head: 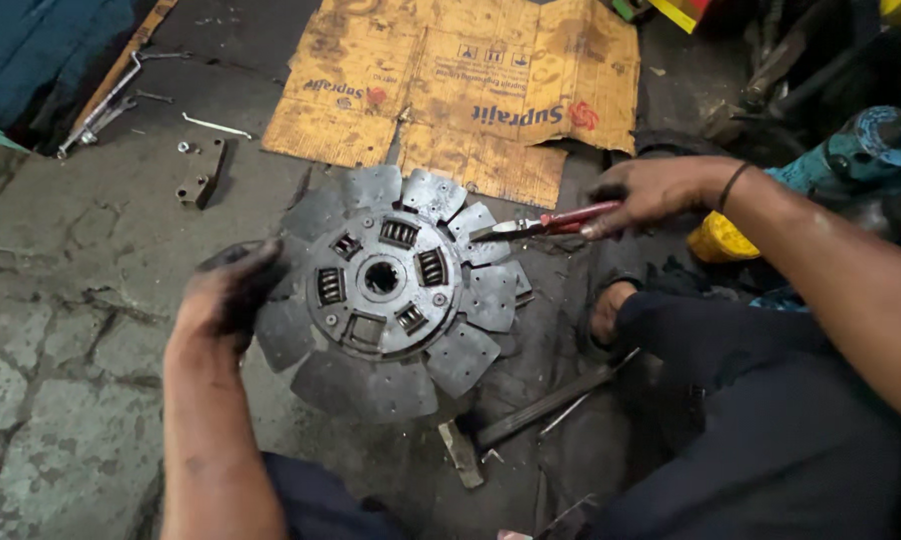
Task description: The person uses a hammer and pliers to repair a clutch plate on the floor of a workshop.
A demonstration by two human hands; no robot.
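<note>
1. On the oil-stained concrete floor point(61, 330), a clutch disc point(391, 290) is laid flat between the seated person's legs, its splined hub and damper springs facing up.
2. The disc's left edge is gripped by the left hand point(233, 290), fingers curled over a facing segment to steady it.
3. Red-handled pliers point(541, 224) are held in the right hand point(651, 192), fingers wrapped about the handles, and the nose is set at a segment on the right rim.
4. A flattened cardboard sheet point(471, 90) lies just beyond the disc.
5. Work at the rim segment is judged to be in hand; a firm squeeze and steady bracing would be called for.
</note>
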